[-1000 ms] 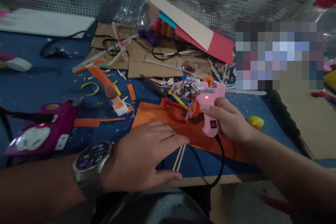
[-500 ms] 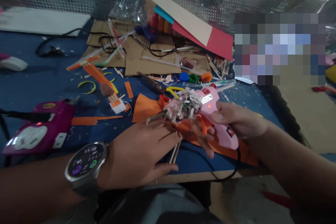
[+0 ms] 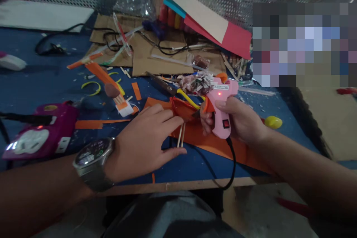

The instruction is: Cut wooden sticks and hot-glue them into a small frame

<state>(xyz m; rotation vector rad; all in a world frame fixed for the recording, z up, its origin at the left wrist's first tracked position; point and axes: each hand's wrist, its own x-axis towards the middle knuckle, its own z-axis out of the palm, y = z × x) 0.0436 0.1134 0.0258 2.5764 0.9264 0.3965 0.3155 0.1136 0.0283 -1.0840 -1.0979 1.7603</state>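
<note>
My right hand (image 3: 245, 119) is wrapped round the handle of a pink glue gun (image 3: 222, 113) with a lit red light. The gun's front end meets a clump of shredded paper and debris (image 3: 198, 82). Below its trigger, curled fingertips show. My left hand (image 3: 145, 143), with a watch (image 3: 95, 156) on the wrist, lies palm down at the table's front, fingers spread. Two thin wooden sticks (image 3: 181, 135) stick out below its index finger, over an orange sheet (image 3: 217, 148). Whether the fingers grip them is unclear.
Scissors (image 3: 189, 99) with yellow handles lie behind the orange sheet. A purple power strip (image 3: 41, 130) stands at the left. Cardboard (image 3: 156, 59), paper sheets and scraps lie at the back. A yellow object (image 3: 273, 122) is right of my right hand. The gun's black cord hangs near the front edge.
The glue gun and my right hand have moved up and turned more upright, and the paper clump has shifted back with them. My left hand's fingers have moved slightly back.
</note>
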